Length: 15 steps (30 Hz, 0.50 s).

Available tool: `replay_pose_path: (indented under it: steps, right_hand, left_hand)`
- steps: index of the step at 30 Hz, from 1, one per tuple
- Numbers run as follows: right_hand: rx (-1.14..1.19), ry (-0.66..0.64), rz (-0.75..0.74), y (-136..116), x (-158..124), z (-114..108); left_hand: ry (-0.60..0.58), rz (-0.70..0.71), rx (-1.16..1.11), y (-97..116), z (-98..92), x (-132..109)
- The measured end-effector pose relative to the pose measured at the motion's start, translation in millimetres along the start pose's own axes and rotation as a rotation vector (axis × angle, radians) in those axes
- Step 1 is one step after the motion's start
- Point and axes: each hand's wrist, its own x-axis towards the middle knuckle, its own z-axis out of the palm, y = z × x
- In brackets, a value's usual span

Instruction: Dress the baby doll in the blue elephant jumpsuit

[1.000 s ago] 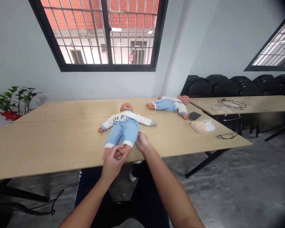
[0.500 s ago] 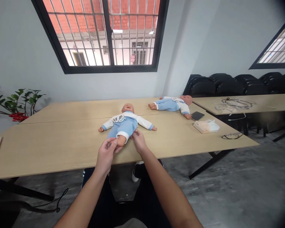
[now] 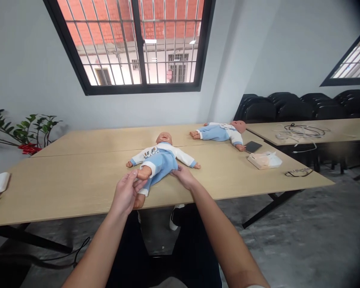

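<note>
A baby doll [image 3: 162,160] in a white top and light blue trousers lies on its back, its head away from me and arms spread. My left hand [image 3: 127,190] is closed round the foot of one raised leg, which crosses over the other. That other leg lies lower, its bare foot [image 3: 139,201] by the table's front edge. At the doll's hip, my right hand [image 3: 183,176] has its fingers on the edge of the blue trousers [image 3: 168,162]; the fingertips are partly hidden by the cloth.
A second, similarly dressed doll [image 3: 219,132] lies farther back to the right on the table [image 3: 78,188]. Near it are a dark flat object [image 3: 253,147], a tissue pack [image 3: 264,160] and glasses [image 3: 299,172]. A potted plant [image 3: 30,132] stands left; cables [image 3: 300,132] lie on another table.
My left hand has raised the doll's leg and carried it left across the other one, whose foot now shows below. My right hand stays at the hip. The view has shifted slightly.
</note>
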Motion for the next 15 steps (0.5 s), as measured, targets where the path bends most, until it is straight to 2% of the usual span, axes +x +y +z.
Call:
replay_pose_path:
  steps: [3, 11, 13, 15]
  right_hand:
    - [-0.233, 0.052, 0.003, 2.1, 8.7, -7.3]
    - [-0.662, 0.345, -0.004, 7.3, 40.7, -11.5]
    - [-0.705, 0.369, 0.011, 6.9, 46.9, -11.2]
    - [-0.72, 0.341, -0.002, 5.9, 49.2, -11.6]
  left_hand:
    - [0.011, 0.006, 0.038, 2.1, -5.6, -0.8]
    - [0.024, 0.093, 0.322, 17.1, -28.0, -18.1]
    - [0.011, 0.09, 0.356, 18.9, -31.3, -22.6]
    - [-0.012, 0.081, 0.376, 17.9, -31.6, -26.0]
